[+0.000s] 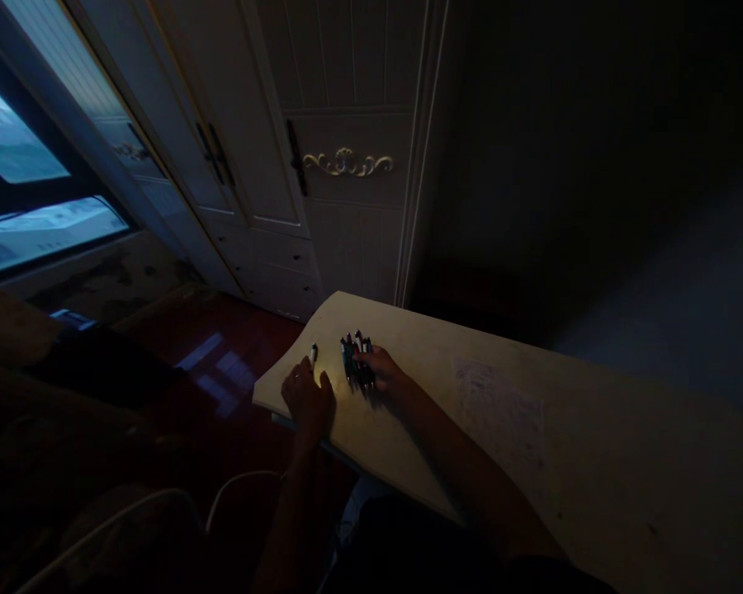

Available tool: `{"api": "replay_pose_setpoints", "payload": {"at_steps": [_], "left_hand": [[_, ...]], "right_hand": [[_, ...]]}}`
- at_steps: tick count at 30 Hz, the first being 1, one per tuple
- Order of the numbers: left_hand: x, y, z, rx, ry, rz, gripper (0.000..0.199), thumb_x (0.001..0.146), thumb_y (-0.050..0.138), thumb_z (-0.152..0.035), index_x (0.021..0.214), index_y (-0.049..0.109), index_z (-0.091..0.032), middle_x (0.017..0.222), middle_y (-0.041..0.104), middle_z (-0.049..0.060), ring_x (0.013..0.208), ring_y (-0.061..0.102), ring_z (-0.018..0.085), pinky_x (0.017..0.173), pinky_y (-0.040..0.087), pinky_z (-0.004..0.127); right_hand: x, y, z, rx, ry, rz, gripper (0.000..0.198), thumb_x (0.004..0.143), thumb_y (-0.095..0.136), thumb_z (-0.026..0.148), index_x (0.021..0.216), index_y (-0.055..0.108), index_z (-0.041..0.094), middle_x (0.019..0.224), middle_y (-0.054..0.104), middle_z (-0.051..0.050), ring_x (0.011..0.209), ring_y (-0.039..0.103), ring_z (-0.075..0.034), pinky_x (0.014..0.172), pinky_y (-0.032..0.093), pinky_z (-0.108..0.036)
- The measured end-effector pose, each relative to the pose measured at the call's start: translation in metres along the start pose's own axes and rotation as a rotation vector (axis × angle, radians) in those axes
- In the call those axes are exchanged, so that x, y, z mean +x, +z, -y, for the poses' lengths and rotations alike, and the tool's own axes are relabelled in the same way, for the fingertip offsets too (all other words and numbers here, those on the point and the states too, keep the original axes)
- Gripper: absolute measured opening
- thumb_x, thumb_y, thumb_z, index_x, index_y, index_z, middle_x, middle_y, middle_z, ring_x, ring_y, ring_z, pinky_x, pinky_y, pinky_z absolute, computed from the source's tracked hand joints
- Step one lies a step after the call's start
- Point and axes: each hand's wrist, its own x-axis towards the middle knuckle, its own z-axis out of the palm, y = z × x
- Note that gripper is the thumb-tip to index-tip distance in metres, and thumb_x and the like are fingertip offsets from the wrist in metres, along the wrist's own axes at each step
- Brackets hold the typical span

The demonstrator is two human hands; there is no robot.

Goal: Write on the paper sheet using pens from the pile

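Beyond the far edge of the table [430, 342] stands a pale wardrobe [359, 239] with dark handles and a gilt scroll ornament [347, 162]. Past the left corner are a reddish floor [263, 334], a white cable [179, 492] and a window [25, 153].

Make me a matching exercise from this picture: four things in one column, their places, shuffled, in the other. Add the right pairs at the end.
Things
1. Lone white pen
2. Bunch of pens
3. Gold scroll ornament
4. White cable

Places
A. Under the fingers of the right hand
B. In the lower left of the picture
C. At the fingertips of the left hand
D. On a wardrobe door, beside a dark handle

Right pairs: 1-C, 2-A, 3-D, 4-B
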Motion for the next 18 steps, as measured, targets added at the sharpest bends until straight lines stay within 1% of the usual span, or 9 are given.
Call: {"api": "replay_pose_setpoints", "payload": {"at_steps": [4,7,9,11,14,18], "left_hand": [[-0.001,0.001,0.004,-0.033,0.042,0.033,0.045,0.088,0.050,-0.026,0.131,0.051,-0.014,0.128,0.064,0.016,0.124,0.054,0.031,0.111,0.028,0.053],[-0.001,0.002,0.008,-0.035,0.039,0.030,0.045,0.089,0.049,-0.028,0.132,0.050,-0.014,0.127,0.065,0.016,0.123,0.055,0.030,0.112,0.027,0.053],[-0.001,0.003,0.009,-0.027,0.040,0.027,0.043,0.089,0.048,-0.028,0.129,0.053,-0.014,0.127,0.065,0.015,0.122,0.056,0.030,0.112,0.027,0.052],[-0.001,0.002,0.009,-0.017,0.035,0.023,0.041,0.089,0.048,-0.029,0.127,0.055,-0.014,0.125,0.065,0.016,0.121,0.056,0.030,0.111,0.029,0.050],[-0.001,0.000,0.007,-0.014,0.011,-0.013,0.041,0.089,0.048,-0.032,0.124,0.057,-0.013,0.124,0.065,0.017,0.120,0.057,0.031,0.108,0.035,0.049],[0.002,-0.001,0.006,-0.018,0.014,-0.024,0.035,0.090,0.047,-0.033,0.116,0.061,-0.014,0.119,0.067,0.016,0.118,0.057,0.030,0.106,0.037,0.048]], "right_hand": [[0.005,0.001,0.000,-0.035,-0.012,0.051,0.015,0.064,0.064,0.007,0.076,0.061,0.015,0.059,0.065,0.000,0.053,0.059,-0.014,0.051,0.046,-0.024],[0.007,0.002,0.003,-0.063,-0.060,0.042,0.016,0.061,0.066,0.009,0.075,0.061,0.016,0.057,0.062,0.003,0.052,0.056,-0.013,0.053,0.045,-0.024],[0.007,0.002,0.004,-0.058,-0.121,0.044,0.020,0.059,0.067,0.011,0.077,0.061,0.017,0.061,0.062,0.003,0.057,0.056,-0.013,0.058,0.045,-0.025],[0.007,0.004,0.005,-0.037,-0.186,0.061,0.024,0.057,0.068,0.012,0.081,0.062,0.018,0.070,0.065,0.002,0.067,0.060,-0.015,0.066,0.047,-0.026],[0.005,0.006,0.003,-0.034,-0.247,0.078,0.025,0.058,0.065,0.014,0.082,0.061,0.018,0.079,0.066,0.001,0.076,0.060,-0.016,0.073,0.047,-0.027],[-0.002,0.011,0.003,-0.161,-0.307,0.096,0.024,0.060,0.060,0.012,0.082,0.059,0.020,0.083,0.064,0.002,0.083,0.059,-0.017,0.078,0.046,-0.027]]}}
